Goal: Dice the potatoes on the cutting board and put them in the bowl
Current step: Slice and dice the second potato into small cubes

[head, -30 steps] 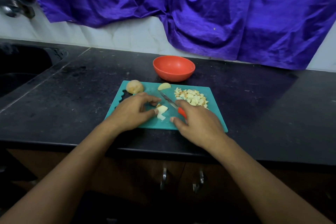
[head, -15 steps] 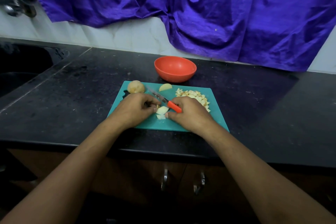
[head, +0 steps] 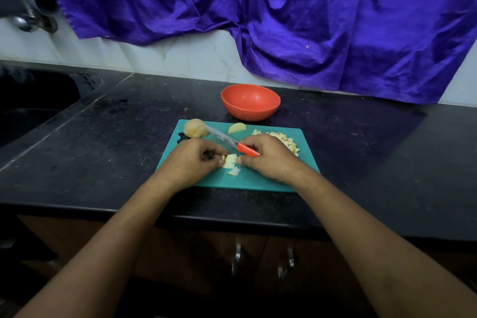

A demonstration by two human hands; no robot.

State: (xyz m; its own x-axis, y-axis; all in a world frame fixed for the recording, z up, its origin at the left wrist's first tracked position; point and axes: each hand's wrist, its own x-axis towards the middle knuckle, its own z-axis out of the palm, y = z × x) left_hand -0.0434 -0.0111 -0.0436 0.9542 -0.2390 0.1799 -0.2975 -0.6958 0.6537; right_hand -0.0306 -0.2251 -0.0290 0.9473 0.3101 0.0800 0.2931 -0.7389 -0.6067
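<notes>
Head: right hand (head: 268,160) grips knife (head: 233,142); left hand (head: 191,160) apparently pinches potato (head: 230,160).

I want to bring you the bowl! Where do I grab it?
Probably best to take the orange bowl by its rim, thumb inside, coming from the right. It stands upright and open with bare counter there, while the cutting board and knife crowd its near side.
</notes>
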